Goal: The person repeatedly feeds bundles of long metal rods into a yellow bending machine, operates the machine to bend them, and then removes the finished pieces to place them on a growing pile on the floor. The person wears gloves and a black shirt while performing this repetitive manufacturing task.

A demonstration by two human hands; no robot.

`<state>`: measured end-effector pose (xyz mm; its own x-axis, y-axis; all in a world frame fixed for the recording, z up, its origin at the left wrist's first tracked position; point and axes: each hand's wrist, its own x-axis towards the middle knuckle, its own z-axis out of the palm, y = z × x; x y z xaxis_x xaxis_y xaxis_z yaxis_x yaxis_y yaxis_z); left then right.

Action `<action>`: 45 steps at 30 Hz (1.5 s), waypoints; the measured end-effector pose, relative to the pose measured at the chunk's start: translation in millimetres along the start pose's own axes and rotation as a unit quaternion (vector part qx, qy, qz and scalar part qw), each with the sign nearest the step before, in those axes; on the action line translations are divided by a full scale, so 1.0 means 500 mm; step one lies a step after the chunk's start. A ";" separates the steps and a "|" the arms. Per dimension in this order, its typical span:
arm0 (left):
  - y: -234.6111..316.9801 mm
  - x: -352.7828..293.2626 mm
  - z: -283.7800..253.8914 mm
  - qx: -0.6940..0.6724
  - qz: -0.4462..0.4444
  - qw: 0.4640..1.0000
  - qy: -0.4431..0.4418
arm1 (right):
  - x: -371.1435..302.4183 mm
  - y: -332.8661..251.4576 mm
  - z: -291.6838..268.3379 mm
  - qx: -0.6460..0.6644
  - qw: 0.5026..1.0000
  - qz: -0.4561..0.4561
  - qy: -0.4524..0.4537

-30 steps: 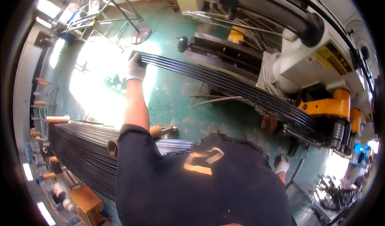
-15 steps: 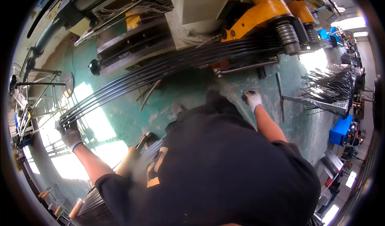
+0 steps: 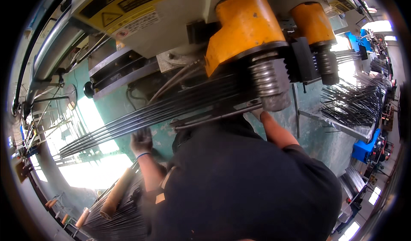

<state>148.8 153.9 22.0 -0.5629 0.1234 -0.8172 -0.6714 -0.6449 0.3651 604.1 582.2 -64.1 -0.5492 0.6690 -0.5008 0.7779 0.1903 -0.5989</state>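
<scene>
A bundle of long black metal rods [image 3: 128, 123] runs from the left of the head view in under the orange press heads of a machine. My left hand [image 3: 141, 141], in a grey-white work glove, is at the near side of the bundle, its fingers stretched up at the rods' edge and not wrapped round them. My right hand [image 3: 257, 112], gloved as well, is beside a dark horizontal bar [image 3: 214, 118] on the machine's front, below the nearer press head [image 3: 269, 82]. The bar and machine hide most of its fingers, so its grip does not show.
A second orange press head [image 3: 314, 25] stands to the right. Racks hold loose black rods [image 3: 351, 100] at the right. At the lower left lie a cardboard tube [image 3: 116, 194] and more thin rods [image 3: 117, 217]. A blue box [image 3: 366, 147] stands far right.
My body has moved closer to the machine. My left hand has let go of the rods' left end and shifted right along them. My right hand has come up to the machine's front bar.
</scene>
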 end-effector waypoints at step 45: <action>0.039 -0.400 0.265 -0.007 0.159 0.926 -0.343 | -0.152 -0.235 -0.296 0.358 0.850 -0.210 0.324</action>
<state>184.2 216.6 251.5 -0.9077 0.3732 -0.1921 -0.4160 -0.7396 0.5291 599.9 615.1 136.7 -0.2695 0.9494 0.1615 0.0415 0.1790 -0.9830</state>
